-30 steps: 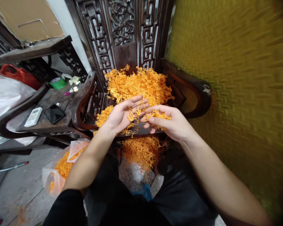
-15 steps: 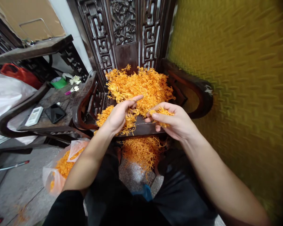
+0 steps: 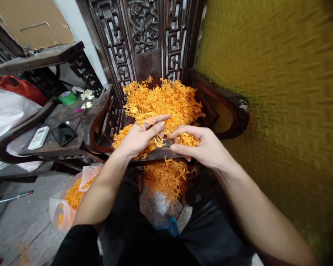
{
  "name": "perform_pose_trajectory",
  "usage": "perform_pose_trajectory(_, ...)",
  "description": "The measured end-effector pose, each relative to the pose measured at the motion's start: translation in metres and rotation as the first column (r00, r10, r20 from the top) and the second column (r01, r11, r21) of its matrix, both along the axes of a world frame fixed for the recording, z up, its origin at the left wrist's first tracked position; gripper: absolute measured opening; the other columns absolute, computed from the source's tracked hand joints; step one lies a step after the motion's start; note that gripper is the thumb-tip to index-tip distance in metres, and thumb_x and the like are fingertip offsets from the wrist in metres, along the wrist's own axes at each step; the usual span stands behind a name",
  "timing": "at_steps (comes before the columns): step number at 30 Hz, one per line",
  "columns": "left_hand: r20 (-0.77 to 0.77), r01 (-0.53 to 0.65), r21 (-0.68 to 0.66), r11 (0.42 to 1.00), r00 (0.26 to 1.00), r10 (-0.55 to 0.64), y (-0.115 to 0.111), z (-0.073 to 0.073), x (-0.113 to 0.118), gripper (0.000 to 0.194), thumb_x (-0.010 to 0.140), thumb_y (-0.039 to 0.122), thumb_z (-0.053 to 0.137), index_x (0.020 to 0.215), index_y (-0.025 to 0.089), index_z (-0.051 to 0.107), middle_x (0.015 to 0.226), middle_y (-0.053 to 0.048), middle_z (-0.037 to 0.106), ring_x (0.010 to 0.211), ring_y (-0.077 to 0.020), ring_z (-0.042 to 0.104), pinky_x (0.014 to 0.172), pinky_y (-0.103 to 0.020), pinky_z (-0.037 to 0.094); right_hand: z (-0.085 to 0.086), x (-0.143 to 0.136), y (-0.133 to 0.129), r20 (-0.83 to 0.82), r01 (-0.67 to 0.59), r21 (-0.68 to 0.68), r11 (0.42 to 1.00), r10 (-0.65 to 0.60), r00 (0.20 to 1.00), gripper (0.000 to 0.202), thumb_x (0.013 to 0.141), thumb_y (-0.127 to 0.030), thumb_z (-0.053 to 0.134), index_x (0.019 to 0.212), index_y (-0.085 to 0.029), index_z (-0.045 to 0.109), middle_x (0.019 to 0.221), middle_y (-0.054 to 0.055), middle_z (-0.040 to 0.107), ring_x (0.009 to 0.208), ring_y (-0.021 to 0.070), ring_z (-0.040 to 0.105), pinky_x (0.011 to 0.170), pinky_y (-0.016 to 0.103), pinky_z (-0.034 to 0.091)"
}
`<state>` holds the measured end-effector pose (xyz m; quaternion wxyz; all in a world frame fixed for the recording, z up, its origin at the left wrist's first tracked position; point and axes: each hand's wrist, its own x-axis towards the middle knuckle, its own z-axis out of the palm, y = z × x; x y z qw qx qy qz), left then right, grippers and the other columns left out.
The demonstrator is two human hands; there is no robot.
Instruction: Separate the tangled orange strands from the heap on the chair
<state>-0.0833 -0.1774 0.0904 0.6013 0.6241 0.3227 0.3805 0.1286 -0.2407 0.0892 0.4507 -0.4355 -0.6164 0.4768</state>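
Observation:
A big heap of orange, thread-like strands with frilly ends (image 3: 166,99) lies on the seat of a dark carved wooden chair (image 3: 148,68). My left hand (image 3: 140,138) is over the seat's front, thumb and fingers closed around a few thin orange strands that trail from it. Facing it, my right hand (image 3: 201,146) is curled around a small orange clump (image 3: 188,139), thumb and forefinger tips pointing toward the left hand. A smaller orange pile (image 3: 122,135) sits partly behind my left wrist. More strands (image 3: 166,177) hang or lie below the seat's front edge, between my knees.
At left, a side table (image 3: 72,116) bears a black phone (image 3: 63,134), a white remote-like device (image 3: 39,137), green tape (image 3: 67,97) and white flowers (image 3: 87,95). A plastic bag of orange strands (image 3: 62,216) stands on the floor. A yellow textured surface (image 3: 280,92) rises close on the right.
My left hand has turned, bringing its thumb up across the fingers. My right fingers have moved slightly left and closed more toward the left hand, with thin strands between the two.

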Motion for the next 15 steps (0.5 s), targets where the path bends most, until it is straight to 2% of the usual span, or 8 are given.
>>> perform_pose_trajectory(2,0.01,-0.004,-0.006,1.0,1.0,0.004,-0.001,0.002,-0.001,0.048,0.086,0.044,0.082,0.13,0.024,0.076,0.09,-0.003,0.073,0.085,-0.0167,0.066,0.094,-0.037,0.053,-0.001,-0.002,0.002,0.068,0.092,0.11,0.99,-0.1,0.993,0.03,0.083,-0.04,0.085,0.104,-0.019,0.08,0.107,0.006,0.081,0.079,0.0186,0.075,0.072,0.033,0.062)
perform_pose_trajectory(4,0.033,-0.007,-0.011,1.0,0.999,0.007,-0.003,0.004,-0.001,0.05,0.081,0.039,0.087,0.127,0.022,0.077,0.089,-0.003,0.073,0.083,-0.0159,0.068,0.091,-0.036,0.055,-0.003,-0.004,0.005,0.097,0.165,0.209,0.964,-0.189,0.977,0.036,0.086,-0.043,0.082,0.115,-0.021,0.08,0.121,0.008,0.079,0.109,0.0262,0.075,0.1,0.042,0.059)
perform_pose_trajectory(5,0.043,-0.013,-0.011,1.0,0.999,0.014,-0.004,0.006,-0.001,0.051,0.079,0.037,0.089,0.126,0.021,0.078,0.09,-0.003,0.074,0.083,-0.0156,0.069,0.09,-0.035,0.057,-0.005,-0.005,0.007,0.112,0.169,0.237,0.957,-0.2,0.973,0.039,0.088,-0.044,0.08,0.12,-0.022,0.079,0.126,0.008,0.078,0.117,0.0274,0.073,0.106,0.044,0.055)
perform_pose_trajectory(6,0.045,-0.019,-0.012,1.0,0.999,0.02,-0.005,0.007,-0.001,0.052,0.077,0.035,0.09,0.125,0.02,0.077,0.091,-0.004,0.074,0.083,-0.0156,0.07,0.089,-0.035,0.058,-0.007,-0.005,0.008,0.131,0.153,0.253,0.955,-0.19,0.973,0.039,0.089,-0.044,0.079,0.122,-0.023,0.078,0.128,0.007,0.078,0.118,0.0275,0.073,0.108,0.045,0.054)
perform_pose_trajectory(8,0.018,-0.034,-0.011,0.999,0.999,0.035,-0.008,0.01,0.0,0.056,0.074,0.032,0.092,0.126,0.018,0.077,0.094,-0.005,0.076,0.084,-0.0163,0.072,0.088,-0.035,0.06,-0.01,-0.005,0.01,0.172,0.112,0.277,0.954,-0.164,0.971,0.032,0.091,-0.043,0.077,0.115,-0.022,0.08,0.12,0.007,0.08,0.109,0.0264,0.075,0.103,0.043,0.055)
perform_pose_trajectory(11,-0.061,-0.082,0.004,0.997,0.995,0.082,-0.011,0.013,0.002,0.057,0.069,0.03,0.094,0.123,0.018,0.077,0.095,-0.006,0.08,0.085,-0.0185,0.074,0.088,-0.037,0.062,-0.012,-0.005,0.011,0.203,0.141,0.333,0.933,-0.217,0.955,0.022,0.091,-0.04,0.077,0.1,-0.02,0.078,0.103,0.006,0.081,0.093,0.0235,0.074,0.092,0.038,0.056)
perform_pose_trajectory(15,-0.13,-0.15,0.075,0.986,0.979,0.159,-0.012,0.012,0.006,0.042,0.071,0.03,0.092,0.11,0.018,0.08,0.084,-0.005,0.08,0.079,-0.0214,0.075,0.087,-0.041,0.062,-0.011,-0.007,0.008,0.218,0.187,0.368,0.911,-0.28,0.935,0.019,0.094,-0.039,0.072,0.091,-0.021,0.074,0.092,0.004,0.079,0.082,0.0207,0.071,0.082,0.034,0.053)
